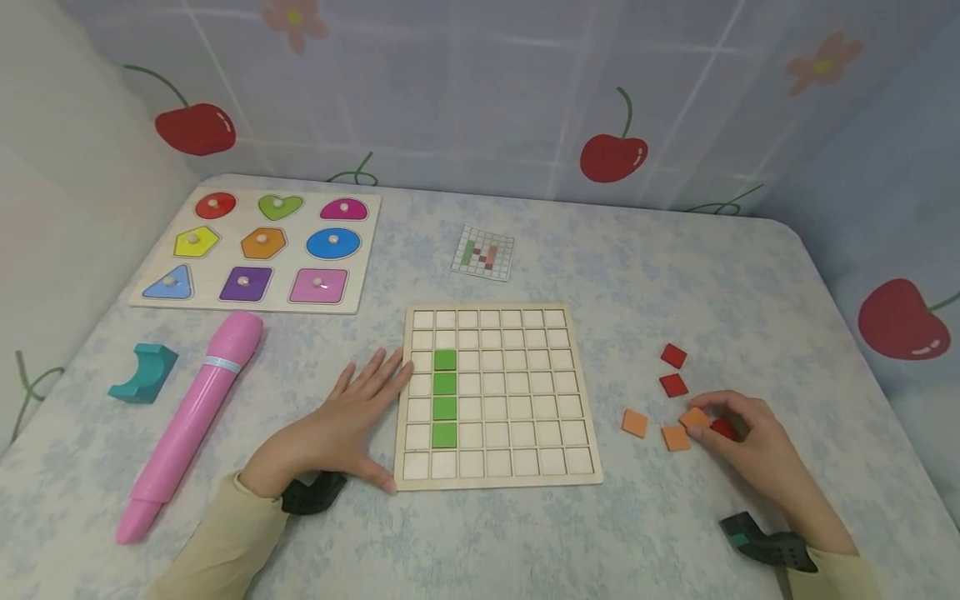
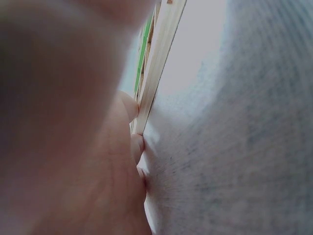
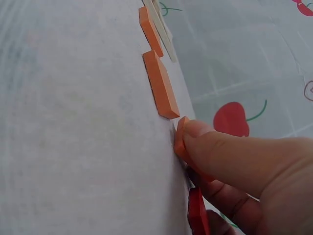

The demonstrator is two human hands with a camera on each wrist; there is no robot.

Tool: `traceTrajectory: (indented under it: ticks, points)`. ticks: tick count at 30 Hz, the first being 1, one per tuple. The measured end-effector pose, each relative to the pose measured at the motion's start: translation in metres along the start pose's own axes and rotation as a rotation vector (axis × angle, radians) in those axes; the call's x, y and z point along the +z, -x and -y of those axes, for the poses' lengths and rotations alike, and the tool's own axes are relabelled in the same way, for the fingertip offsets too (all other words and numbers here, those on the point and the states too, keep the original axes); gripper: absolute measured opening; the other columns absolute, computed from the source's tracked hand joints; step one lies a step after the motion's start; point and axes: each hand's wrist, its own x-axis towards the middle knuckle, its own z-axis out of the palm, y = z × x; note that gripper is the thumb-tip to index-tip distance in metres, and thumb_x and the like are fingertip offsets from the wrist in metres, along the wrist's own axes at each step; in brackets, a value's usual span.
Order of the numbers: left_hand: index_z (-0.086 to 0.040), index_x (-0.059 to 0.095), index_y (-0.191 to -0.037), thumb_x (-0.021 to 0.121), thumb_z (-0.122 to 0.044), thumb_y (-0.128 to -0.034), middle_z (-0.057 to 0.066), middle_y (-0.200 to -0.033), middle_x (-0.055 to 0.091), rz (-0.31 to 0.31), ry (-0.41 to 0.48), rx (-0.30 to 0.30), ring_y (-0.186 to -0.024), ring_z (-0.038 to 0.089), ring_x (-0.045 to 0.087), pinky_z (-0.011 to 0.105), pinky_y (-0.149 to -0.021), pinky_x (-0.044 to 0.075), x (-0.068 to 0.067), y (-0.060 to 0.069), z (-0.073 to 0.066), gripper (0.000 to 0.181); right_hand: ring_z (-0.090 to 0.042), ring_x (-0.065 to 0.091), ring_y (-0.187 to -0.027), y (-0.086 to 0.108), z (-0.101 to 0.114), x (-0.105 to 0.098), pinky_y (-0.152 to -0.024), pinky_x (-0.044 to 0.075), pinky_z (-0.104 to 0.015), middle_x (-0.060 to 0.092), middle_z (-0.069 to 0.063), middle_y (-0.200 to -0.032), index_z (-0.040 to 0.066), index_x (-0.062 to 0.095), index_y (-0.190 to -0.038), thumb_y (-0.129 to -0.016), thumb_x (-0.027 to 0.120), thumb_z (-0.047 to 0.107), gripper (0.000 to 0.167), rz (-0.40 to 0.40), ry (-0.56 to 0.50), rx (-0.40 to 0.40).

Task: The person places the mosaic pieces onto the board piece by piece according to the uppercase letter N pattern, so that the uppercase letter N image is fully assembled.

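Note:
A wooden grid board [image 1: 495, 482] lies flat, with several green square tiles [image 1: 445, 408] in a column in its second row of cells from the left. My left hand [image 1: 341, 425] rests beside it, fingers spread, fingertips and thumb touching its left edge. To the right of the board, my right hand [image 1: 757, 442] pinches an orange tile [image 3: 181, 142] between thumb and fingers, close to the table. Two more orange tiles [image 1: 634, 422] lie to its left. A red tile [image 1: 724, 429] sits partly hidden under that hand, and two other red tiles [image 1: 673, 385] lie farther back.
Behind the board lies a small pattern card [image 1: 483, 252] with coloured squares. At the back left is a shape puzzle board [image 1: 292, 305] with knobbed pieces. A pink microphone-shaped toy [image 1: 187, 425] and a teal curved block [image 1: 146, 375] lie at the left.

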Motion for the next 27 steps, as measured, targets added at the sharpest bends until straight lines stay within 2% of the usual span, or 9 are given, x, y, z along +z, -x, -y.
traceTrajectory:
  ticks: [2,5,8,11,15,18,20,24,27]
  points:
    - [-0.001,0.007,-0.15,0.074,-0.071,-0.0521,0.017,-0.154,-0.003,-0.001,-0.002,0.0,-0.138,0.033,-0.011,0.058,-0.103,-0.006,0.0,0.0,0.0,0.138,-0.011,0.04,-0.093,0.0,0.001,-0.001,-0.078,0.03,-0.008,0.058,-0.004,-0.094,0.006,0.064,-0.104,-0.078,0.076,0.006,0.029,0.0,-0.017,0.016]
    - [-0.002,0.007,-0.15,0.074,-0.071,-0.0519,0.016,-0.154,-0.004,-0.004,-0.002,0.002,-0.138,0.032,-0.011,0.058,-0.103,-0.006,0.0,0.0,0.001,0.138,-0.006,0.044,-0.091,-0.001,0.003,-0.004,-0.077,0.033,-0.005,0.06,-0.003,-0.09,0.007,0.065,-0.104,-0.081,0.074,0.009,0.025,0.005,-0.048,0.043]
    - [-0.002,0.006,-0.15,0.074,-0.071,-0.0516,0.016,-0.154,-0.004,-0.003,-0.003,0.002,-0.138,0.031,-0.012,0.057,-0.103,-0.007,0.0,-0.001,0.001,0.138,-0.002,0.049,-0.086,-0.003,0.008,-0.009,-0.073,0.037,-0.008,0.062,-0.002,-0.089,0.006,0.066,-0.104,-0.084,0.07,0.009,0.02,-0.001,-0.072,0.052]
    - [-0.003,0.006,-0.15,0.074,-0.072,-0.0517,0.015,-0.154,-0.005,-0.003,-0.001,0.001,-0.138,0.031,-0.011,0.057,-0.103,-0.007,0.0,-0.001,0.0,0.138,-0.003,0.052,-0.081,-0.009,0.013,-0.013,-0.074,0.037,-0.02,0.064,-0.002,-0.087,0.005,0.067,-0.103,-0.086,0.068,0.006,0.017,-0.028,-0.085,0.027]
    - [-0.003,0.006,-0.15,0.074,-0.072,-0.0519,0.015,-0.154,-0.004,-0.004,0.001,-0.003,-0.138,0.032,-0.011,0.057,-0.103,-0.006,0.0,0.0,0.0,0.138,-0.003,0.052,-0.083,-0.028,0.015,-0.009,-0.072,0.033,-0.026,0.065,0.003,-0.089,0.016,0.069,-0.104,-0.089,0.066,0.013,0.016,-0.066,-0.084,-0.049]
    - [-0.003,0.006,-0.15,0.074,-0.071,-0.0522,0.015,-0.154,-0.004,-0.006,0.002,-0.003,-0.138,0.032,-0.011,0.058,-0.103,-0.006,-0.001,0.0,0.0,0.137,-0.009,0.054,-0.077,-0.048,0.037,0.0,-0.066,0.038,-0.022,0.066,0.003,-0.09,0.017,0.069,-0.105,-0.09,0.064,0.017,0.016,-0.019,-0.168,-0.085]
    - [-0.003,0.007,-0.15,0.074,-0.071,-0.0525,0.016,-0.154,-0.004,-0.007,0.005,-0.002,-0.138,0.032,-0.01,0.058,-0.103,-0.006,-0.001,-0.001,-0.001,0.137,-0.013,0.057,-0.077,-0.063,0.062,0.008,-0.065,0.043,-0.022,0.066,-0.002,-0.091,0.011,0.068,-0.107,-0.091,0.063,0.016,0.017,0.052,-0.254,-0.094]
    - [-0.003,0.008,-0.15,0.075,-0.07,-0.0523,0.016,-0.154,-0.004,-0.001,0.009,-0.004,-0.138,0.033,-0.01,0.058,-0.103,-0.006,0.0,-0.002,-0.002,0.136,-0.016,0.062,-0.083,-0.091,0.104,0.032,-0.073,0.05,-0.031,0.066,-0.007,-0.095,0.004,0.066,-0.106,-0.091,0.064,0.016,0.019,0.203,-0.415,-0.06]
    - [-0.003,0.008,-0.15,0.076,-0.069,-0.0522,0.015,-0.154,-0.004,0.006,0.01,-0.006,-0.138,0.032,-0.01,0.058,-0.103,-0.006,0.001,-0.002,-0.002,0.137,-0.017,0.062,-0.083,-0.107,0.118,0.055,-0.074,0.05,-0.035,0.065,-0.007,-0.096,0.003,0.066,-0.105,-0.091,0.064,0.016,0.02,0.28,-0.469,-0.021]
